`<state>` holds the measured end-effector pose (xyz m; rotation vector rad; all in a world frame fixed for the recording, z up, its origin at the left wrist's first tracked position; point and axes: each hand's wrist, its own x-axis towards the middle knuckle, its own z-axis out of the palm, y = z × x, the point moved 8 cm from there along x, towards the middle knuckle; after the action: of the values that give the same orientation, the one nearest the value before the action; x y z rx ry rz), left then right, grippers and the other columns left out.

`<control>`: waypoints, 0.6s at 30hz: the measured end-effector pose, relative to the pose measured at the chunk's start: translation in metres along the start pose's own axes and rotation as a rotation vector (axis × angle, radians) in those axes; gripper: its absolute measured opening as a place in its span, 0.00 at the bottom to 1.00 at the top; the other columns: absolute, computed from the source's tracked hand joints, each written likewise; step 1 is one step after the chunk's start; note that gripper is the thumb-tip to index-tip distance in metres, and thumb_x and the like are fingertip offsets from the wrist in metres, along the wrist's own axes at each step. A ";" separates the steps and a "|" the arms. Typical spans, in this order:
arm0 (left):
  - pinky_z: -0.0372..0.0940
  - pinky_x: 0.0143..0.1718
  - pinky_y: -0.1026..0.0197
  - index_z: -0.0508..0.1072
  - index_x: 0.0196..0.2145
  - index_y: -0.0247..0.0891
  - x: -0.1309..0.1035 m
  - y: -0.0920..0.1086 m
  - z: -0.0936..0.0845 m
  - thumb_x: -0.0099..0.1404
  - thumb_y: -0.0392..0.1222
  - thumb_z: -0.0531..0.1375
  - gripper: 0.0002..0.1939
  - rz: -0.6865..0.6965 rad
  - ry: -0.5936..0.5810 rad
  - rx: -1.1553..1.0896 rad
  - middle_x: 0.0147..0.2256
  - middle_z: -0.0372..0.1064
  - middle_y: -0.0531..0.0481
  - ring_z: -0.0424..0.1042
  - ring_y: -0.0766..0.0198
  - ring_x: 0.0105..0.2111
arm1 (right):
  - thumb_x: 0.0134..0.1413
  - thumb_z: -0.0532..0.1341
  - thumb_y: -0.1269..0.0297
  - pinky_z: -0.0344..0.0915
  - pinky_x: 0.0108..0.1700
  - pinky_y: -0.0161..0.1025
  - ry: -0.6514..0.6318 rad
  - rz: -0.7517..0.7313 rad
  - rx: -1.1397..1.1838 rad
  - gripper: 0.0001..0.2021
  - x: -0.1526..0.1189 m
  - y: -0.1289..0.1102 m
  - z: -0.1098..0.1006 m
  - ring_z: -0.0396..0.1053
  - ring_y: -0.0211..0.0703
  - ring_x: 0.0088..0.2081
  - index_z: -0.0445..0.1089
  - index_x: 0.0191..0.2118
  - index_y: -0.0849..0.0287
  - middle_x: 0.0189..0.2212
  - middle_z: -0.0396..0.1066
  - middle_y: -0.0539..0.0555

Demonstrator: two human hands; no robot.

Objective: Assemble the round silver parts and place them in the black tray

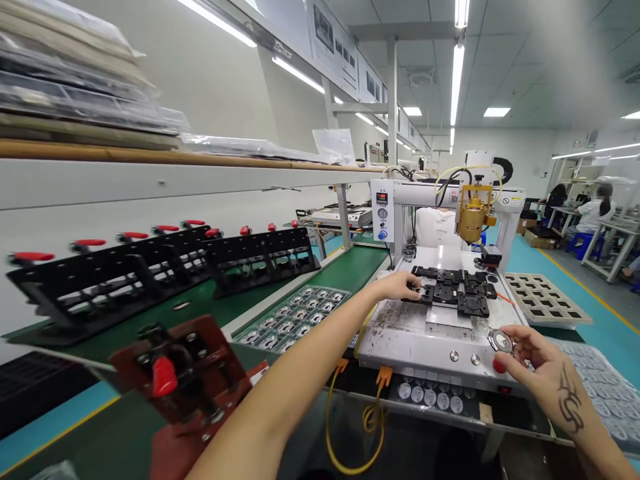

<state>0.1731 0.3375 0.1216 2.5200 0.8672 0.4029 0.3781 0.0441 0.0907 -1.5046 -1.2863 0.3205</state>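
Observation:
My left hand (pixel 399 286) reaches over the machine bed to the left side of the black fixture (pixel 445 291). Its fingertips are pinched at a small round metallic part (pixel 420 291) on the fixture. Near the front right corner of the machine (pixel 400 337), my right hand (pixel 529 353) holds a round silver part (pixel 501 341) between thumb and fingers. Just below that part, a red button (pixel 499 365) shows beside my thumb. A gold dispensing head (pixel 474 217) hangs above and behind the fixture.
Trays of round parts lie left (pixel 295 317) and right (pixel 600 383) of the machine. A beige compartment tray (pixel 545 299) stands right. A red clamp fixture (pixel 195 373) is at the lower left. Yellow tubing (pixel 330 427) hangs in front. People sit in the background.

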 end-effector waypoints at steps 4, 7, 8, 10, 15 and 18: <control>0.72 0.47 0.53 0.84 0.36 0.39 0.005 -0.001 -0.001 0.47 0.47 0.75 0.18 -0.008 0.018 -0.053 0.43 0.82 0.45 0.80 0.44 0.46 | 0.59 0.70 0.45 0.69 0.34 0.40 -0.065 -0.061 -0.015 0.24 0.028 -0.008 0.021 0.68 0.44 0.30 0.74 0.52 0.57 0.28 0.68 0.48; 0.71 0.49 0.53 0.82 0.40 0.39 -0.003 0.004 -0.015 0.51 0.52 0.73 0.21 0.013 0.125 -0.130 0.46 0.80 0.45 0.78 0.47 0.47 | 0.62 0.66 0.48 0.68 0.34 0.39 -0.130 -0.192 -0.143 0.20 0.069 -0.023 0.061 0.68 0.44 0.31 0.73 0.50 0.59 0.31 0.70 0.51; 0.71 0.50 0.53 0.81 0.43 0.39 -0.008 0.007 -0.020 0.53 0.53 0.71 0.22 0.024 0.170 -0.161 0.48 0.80 0.44 0.77 0.48 0.48 | 0.62 0.66 0.50 0.68 0.36 0.40 -0.150 -0.241 -0.197 0.18 0.085 -0.028 0.076 0.68 0.45 0.33 0.74 0.48 0.59 0.33 0.71 0.52; 0.71 0.51 0.53 0.79 0.48 0.38 -0.023 0.014 -0.032 0.58 0.54 0.69 0.24 0.045 0.254 -0.215 0.50 0.78 0.43 0.76 0.51 0.49 | 0.57 0.69 0.54 0.69 0.43 0.41 -0.205 -0.300 -0.269 0.15 0.117 -0.034 0.109 0.70 0.47 0.38 0.76 0.45 0.59 0.37 0.73 0.55; 0.71 0.47 0.54 0.74 0.49 0.39 -0.075 0.036 -0.051 0.60 0.50 0.69 0.22 0.078 0.366 -0.293 0.49 0.77 0.43 0.75 0.57 0.44 | 0.47 0.76 0.59 0.66 0.41 0.39 -0.389 -0.262 -0.386 0.13 0.177 -0.025 0.175 0.72 0.47 0.36 0.82 0.38 0.60 0.33 0.76 0.53; 0.71 0.44 0.55 0.74 0.49 0.39 -0.113 0.042 -0.058 0.60 0.48 0.69 0.21 0.079 0.385 -0.322 0.47 0.77 0.45 0.74 0.59 0.40 | 0.48 0.77 0.58 0.64 0.36 0.37 -0.479 -0.231 -0.445 0.13 0.188 -0.015 0.192 0.72 0.44 0.31 0.84 0.38 0.60 0.29 0.77 0.51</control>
<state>0.0847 0.2544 0.1781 2.2148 0.7645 0.9945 0.2969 0.3004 0.1070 -1.6803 -1.9972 0.2613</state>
